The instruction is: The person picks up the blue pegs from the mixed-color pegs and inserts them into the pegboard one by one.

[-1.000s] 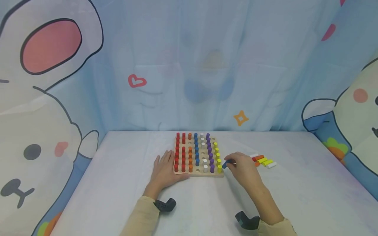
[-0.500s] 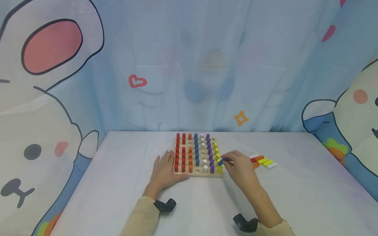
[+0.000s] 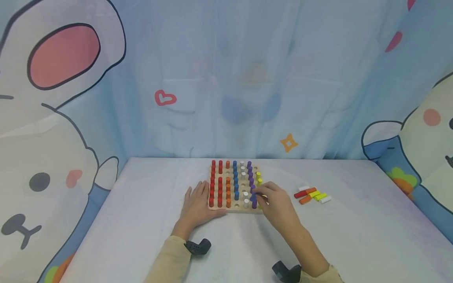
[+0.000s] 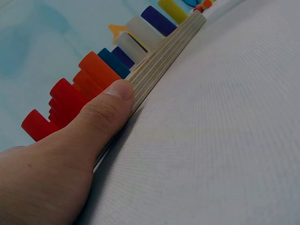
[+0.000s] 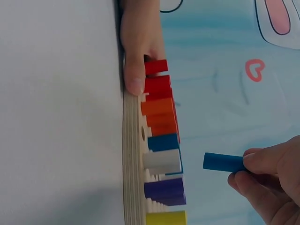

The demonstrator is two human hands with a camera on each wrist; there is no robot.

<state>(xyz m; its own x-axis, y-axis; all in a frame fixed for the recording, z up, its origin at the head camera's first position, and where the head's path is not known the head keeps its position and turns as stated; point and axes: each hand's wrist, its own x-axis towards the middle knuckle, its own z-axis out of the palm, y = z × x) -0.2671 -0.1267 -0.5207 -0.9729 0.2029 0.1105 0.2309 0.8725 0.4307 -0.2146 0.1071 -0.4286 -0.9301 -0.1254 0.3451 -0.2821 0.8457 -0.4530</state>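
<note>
A wooden pegboard (image 3: 244,210) lies on the table with upright rows of red, orange, blue, white, purple and yellow pegs. My left hand (image 3: 196,205) steadies its front left corner, fingers straight along the left side and thumb against the front edge. Thumb and fingers of my right hand (image 3: 279,206) pinch a blue peg (image 5: 222,162) by one end. In the head view that hand overlaps the board's right side, covering some yellow pegs. The right wrist view shows the blue peg above the standing pegs, apart from them. A bare hole (image 3: 236,205) ends the blue row at the front.
Several loose pegs lie in a group on the table right of the board, among them a red peg (image 3: 300,194), an orange peg (image 3: 305,200) and a white peg (image 3: 325,199). A patterned curtain (image 3: 191,129) hangs behind the white table (image 3: 354,236).
My right hand has moved left with the blue peg, from beside the board to over its right-hand rows. More of the loose pegs show now. My left hand has stayed at the corner.
</note>
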